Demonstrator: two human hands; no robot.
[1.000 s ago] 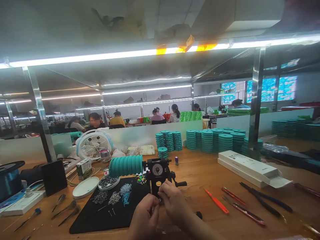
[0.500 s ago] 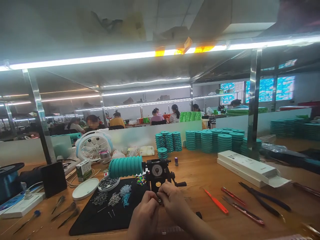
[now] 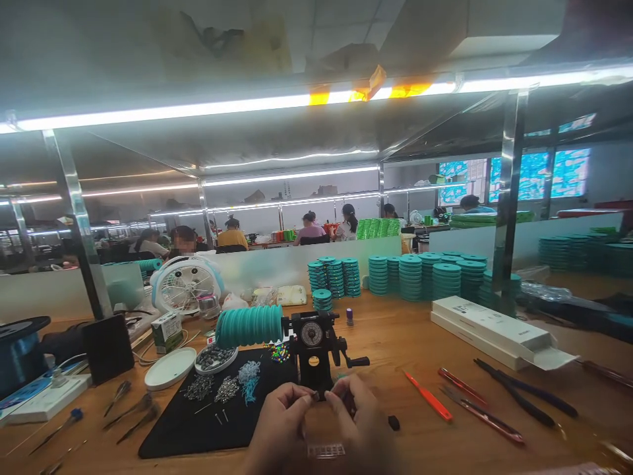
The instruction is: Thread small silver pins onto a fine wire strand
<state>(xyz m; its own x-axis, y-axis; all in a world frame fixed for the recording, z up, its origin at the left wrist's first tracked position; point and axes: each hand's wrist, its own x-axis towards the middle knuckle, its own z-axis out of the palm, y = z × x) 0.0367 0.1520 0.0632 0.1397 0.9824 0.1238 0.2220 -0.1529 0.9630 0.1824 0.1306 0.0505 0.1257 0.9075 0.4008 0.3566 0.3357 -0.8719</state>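
Low in the head view, my left hand (image 3: 284, 419) is closed, with thumb and forefinger pinching a tiny dark metallic piece (image 3: 315, 396) too small to name. A small gap to its right, my right hand (image 3: 359, 415) is also closed, thumb tip against forefinger; whatever lies between them is hidden. Just beyond both hands stands a black hand-cranked winder (image 3: 310, 356) with a round dial, its crank handle (image 3: 358, 361) pointing right. A row of teal spools (image 3: 250, 325) sits on its left side. Below my fingers lies a small clear compartment strip (image 3: 325, 451).
A black mat (image 3: 198, 422) carries piles of metal bits, a bundle of blue pieces (image 3: 248, 376) and coloured beads (image 3: 279, 353). To the right lie an orange-handled tool (image 3: 429, 397), pliers (image 3: 527, 392) and a white box (image 3: 489, 330). Teal spool stacks (image 3: 410, 277) line the back.
My hands have drawn slightly apart and towards me, uncovering the winder's base. My right hand has turned more upright. The camera view has shifted a little.
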